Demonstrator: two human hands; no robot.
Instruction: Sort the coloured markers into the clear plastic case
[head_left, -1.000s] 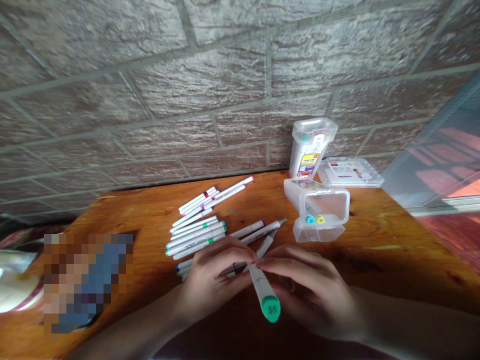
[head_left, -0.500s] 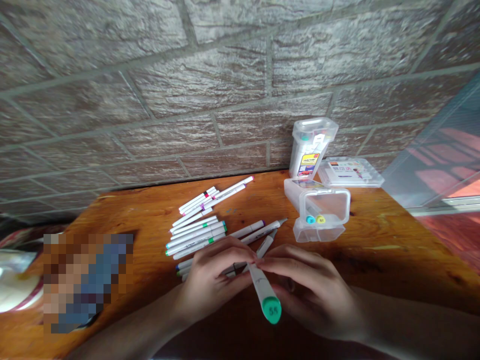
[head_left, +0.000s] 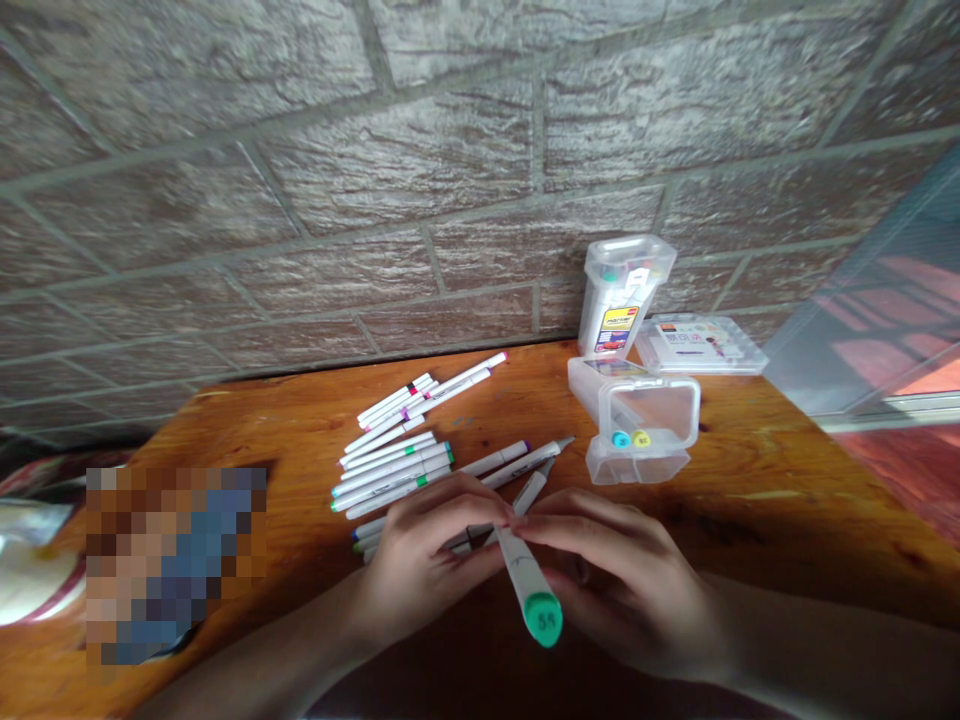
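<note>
A white marker (head_left: 523,562) with a green end numbered 55 points toward me, held between my two hands. My left hand (head_left: 442,535) pinches its far end from the left. From the right, my right hand (head_left: 615,565) closes its fingertips on the same part, so the far tip is hidden. Just beyond my hands, an uncapped-looking marker (head_left: 529,464) with a grey tip lies on the wooden table (head_left: 285,560), beside another grey-tipped marker (head_left: 531,492). Several white markers (head_left: 397,475) lie in a loose row left of them, some partly covered by my left hand.
An open clear case (head_left: 686,415) lies on its side with a blue-ended and a yellow-ended marker inside. Behind it stand an upright marker case (head_left: 622,300) and a flat clear box (head_left: 701,345) near the brick wall (head_left: 465,250). A pixelated patch (head_left: 180,560) covers something at left.
</note>
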